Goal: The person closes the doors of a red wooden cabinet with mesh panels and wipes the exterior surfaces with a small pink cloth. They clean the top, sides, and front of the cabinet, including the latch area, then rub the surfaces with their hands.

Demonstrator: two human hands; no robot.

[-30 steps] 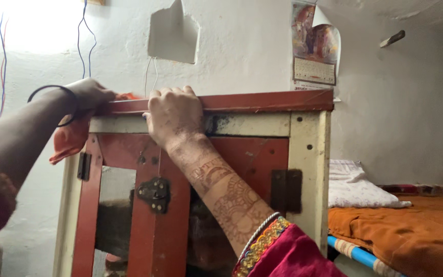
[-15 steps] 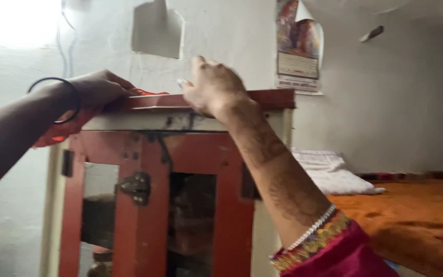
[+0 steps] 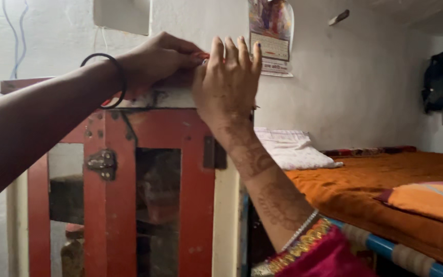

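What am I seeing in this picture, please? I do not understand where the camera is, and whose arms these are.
The camera sits on a person's head and looks forward and down, so both arms belong to that person. There is no machine here. The left hand, with a black bangle on its wrist, reaches along the top edge of a red and cream cabinet and presses on an orange cloth, of which only a small part shows. The right hand rests at the cabinet's top right corner with fingers spread upward; whether it touches the cloth is unclear. Behind stands a white wall with a calendar. To the right is a bed with an orange sheet and a white pillow.
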